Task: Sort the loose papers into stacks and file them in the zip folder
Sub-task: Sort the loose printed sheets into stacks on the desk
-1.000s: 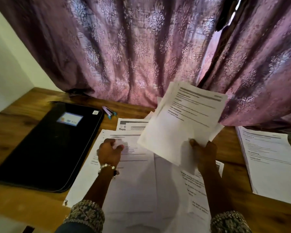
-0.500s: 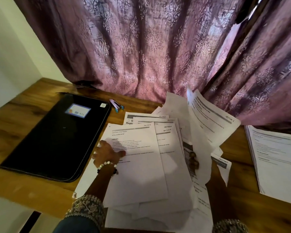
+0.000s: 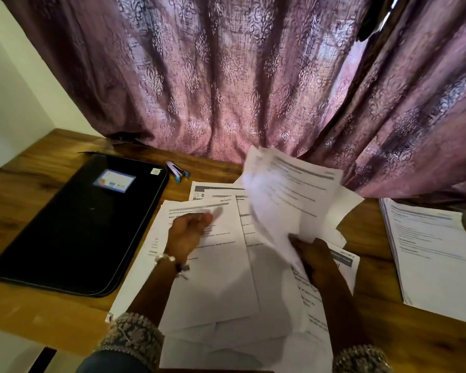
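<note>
Head view: my right hand [image 3: 318,258] grips a sheaf of papers [image 3: 293,200], now lifted off the spread again after dipping toward it a moment ago. My left hand [image 3: 187,232], fingers relaxed and holding nothing, rests on the top sheet [image 3: 213,265] of the loose spread on the desk [image 3: 38,316]. A stack [image 3: 436,259] lies right; the folder [image 3: 73,227] sits left, zipped, so I judge sorting unfinished

One zip folder [image 3: 76,224], one stapler [image 3: 176,172], two hands.
</note>
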